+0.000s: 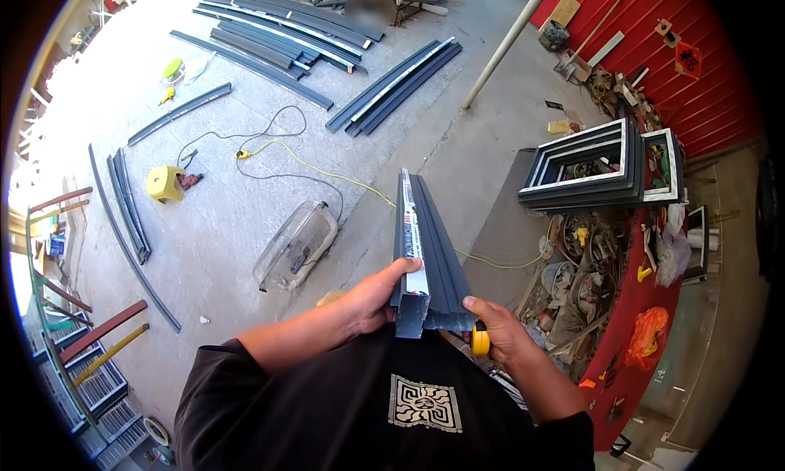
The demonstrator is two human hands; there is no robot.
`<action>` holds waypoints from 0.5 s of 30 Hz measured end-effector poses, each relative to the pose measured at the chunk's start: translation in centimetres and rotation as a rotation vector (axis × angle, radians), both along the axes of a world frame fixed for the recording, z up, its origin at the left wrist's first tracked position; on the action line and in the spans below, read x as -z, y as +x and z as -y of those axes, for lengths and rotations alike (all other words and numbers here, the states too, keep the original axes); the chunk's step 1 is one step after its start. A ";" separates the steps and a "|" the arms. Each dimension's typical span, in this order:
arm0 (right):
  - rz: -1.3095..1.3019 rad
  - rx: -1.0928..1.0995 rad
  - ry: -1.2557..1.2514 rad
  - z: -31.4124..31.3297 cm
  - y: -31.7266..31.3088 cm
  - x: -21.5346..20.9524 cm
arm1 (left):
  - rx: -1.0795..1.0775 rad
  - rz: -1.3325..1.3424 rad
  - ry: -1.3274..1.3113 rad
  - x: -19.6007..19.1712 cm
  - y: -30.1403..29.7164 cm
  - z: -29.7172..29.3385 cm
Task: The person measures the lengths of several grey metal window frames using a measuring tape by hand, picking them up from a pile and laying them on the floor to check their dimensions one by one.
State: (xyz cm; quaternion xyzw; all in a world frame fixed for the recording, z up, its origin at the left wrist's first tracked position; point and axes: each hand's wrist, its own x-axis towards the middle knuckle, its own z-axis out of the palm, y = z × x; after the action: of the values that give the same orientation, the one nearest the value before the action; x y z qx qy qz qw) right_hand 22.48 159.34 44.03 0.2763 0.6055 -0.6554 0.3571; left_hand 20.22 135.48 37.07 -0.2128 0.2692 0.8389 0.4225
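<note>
In front of my chest, a few dark grey metal window-frame profiles (441, 258) lie side by side and point away from me, their cut ends nearest. One of them carries a white printed film strip (414, 226) along its top. My left hand (383, 293) is closed round the left side of the profiles, thumb on the white strip. At the right corner of the near end is my right hand (495, 328), its thumb by the metal edge. A yellow tape measure (480, 340) sits in that hand, partly hidden by the fingers.
Long grey profiles (270, 29) lie in piles on the concrete floor ahead. A yellow stool (166, 184), a clear plastic bin (296, 244) and a trailing cable (343, 179) are to the left. Stacked window frames (585, 164) and a red-covered bench (634, 328) stand right.
</note>
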 end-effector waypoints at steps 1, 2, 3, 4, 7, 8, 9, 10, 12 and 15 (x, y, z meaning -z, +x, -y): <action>-0.002 -0.031 0.026 -1.1 -2.3 0.1 | -0.012 0.007 -0.006 -0.8 -2.0 -0.7; 0.004 -0.038 0.023 -2.0 -4.6 0.0 | -0.025 0.013 -0.011 -1.4 -4.1 -1.3; 0.006 -0.057 0.012 -2.8 -6.9 -0.2 | -0.031 0.020 -0.013 -1.9 -6.2 -1.7; 0.006 -0.081 0.004 -3.5 -9.4 -0.6 | -0.038 0.013 0.001 -2.4 -8.4 -2.3; 0.006 -0.131 0.030 -5.1 -16.6 -1.5 | -0.070 0.019 -0.005 -3.1 -14.6 -3.7; 0.009 -0.142 0.034 -5.5 -18.9 -1.7 | -0.084 0.029 -0.026 -3.1 -16.6 -4.2; 0.010 -0.151 0.043 -5.9 -21.1 -1.9 | -0.093 0.032 -0.022 -3.2 -18.6 -4.7; 0.013 -0.157 0.051 -6.2 -23.4 -1.9 | -0.111 0.042 -0.031 -3.1 -20.7 -5.2; 0.022 -0.163 0.050 -6.3 -28.9 -2.3 | -0.128 0.057 -0.037 -2.4 -25.6 -5.6; 0.023 -0.125 0.031 -5.6 -36.1 -2.5 | -0.107 0.069 -0.001 -1.4 -33.7 -5.5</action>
State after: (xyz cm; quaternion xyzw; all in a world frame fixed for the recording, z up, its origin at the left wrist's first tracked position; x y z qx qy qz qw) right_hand -13.66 164.94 46.53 0.2509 0.6277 -0.6189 0.4000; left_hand -13.47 140.98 38.51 -0.2556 0.2432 0.8523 0.3862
